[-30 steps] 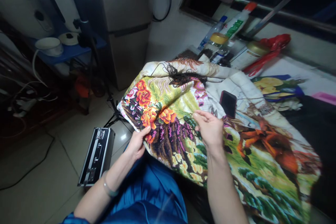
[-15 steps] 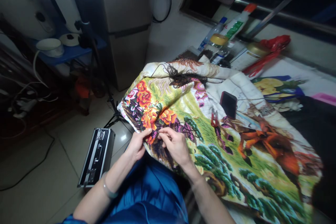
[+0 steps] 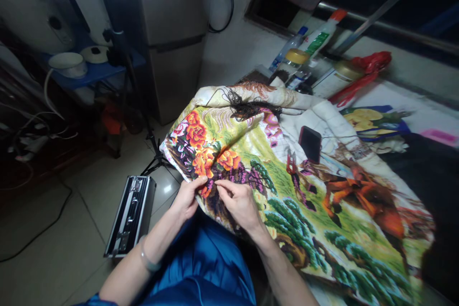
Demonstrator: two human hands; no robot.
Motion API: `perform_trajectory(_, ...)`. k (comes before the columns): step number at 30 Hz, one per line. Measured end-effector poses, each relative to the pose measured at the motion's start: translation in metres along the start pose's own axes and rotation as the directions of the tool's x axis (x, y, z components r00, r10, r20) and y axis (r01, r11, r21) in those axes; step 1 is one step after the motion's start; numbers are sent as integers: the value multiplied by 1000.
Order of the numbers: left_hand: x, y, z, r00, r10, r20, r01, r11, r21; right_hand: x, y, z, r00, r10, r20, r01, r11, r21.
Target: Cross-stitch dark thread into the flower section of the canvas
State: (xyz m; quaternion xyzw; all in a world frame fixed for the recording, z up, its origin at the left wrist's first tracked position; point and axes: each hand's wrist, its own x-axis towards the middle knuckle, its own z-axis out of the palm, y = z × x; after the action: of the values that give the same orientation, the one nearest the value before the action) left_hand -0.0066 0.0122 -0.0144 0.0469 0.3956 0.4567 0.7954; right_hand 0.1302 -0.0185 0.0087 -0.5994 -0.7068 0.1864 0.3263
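A large cross-stitch cloth (image 3: 244, 138) with orange flowers, green pines and a brown horse drapes over the table and hangs toward my lap. Its near left edge is gripped by my left hand (image 3: 188, 197), thumb on top beside the orange flowers and the other fingers underneath. Just to the right, my right hand (image 3: 238, 201) pinches thumb and forefinger together close above the dark stitched part; the thin needle between them hardly shows. A tangle of dark thread (image 3: 251, 105) lies on the cloth's far fold. Small red thread snips (image 3: 290, 162) rest on the cloth beside a phone (image 3: 310, 144).
Bottles and a gold-lidded jar (image 3: 297, 56) stand at the back by the wall, near a red plastic bag (image 3: 373, 64). On the floor at left are a black and silver case (image 3: 131, 215) and a tripod (image 3: 155, 150). A fridge (image 3: 174, 33) stands behind.
My right hand has shifted very slightly, and the thin sliver seen between the two hands before hardly shows now. My left hand keeps its hold on the cloth. The view has turned a little.
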Motion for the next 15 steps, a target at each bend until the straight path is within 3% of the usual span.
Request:
perform_trajectory(8, 1, -2, 0, 999, 53, 8, -53, 999, 10, 1, -1, 2, 1000, -27, 10, 28, 997, -75)
perform_trajectory(15, 0, -2, 2, 1000, 21, -11, -21, 999, 37, 1, 2, 0, 997, -69, -19, 66, 993, -99)
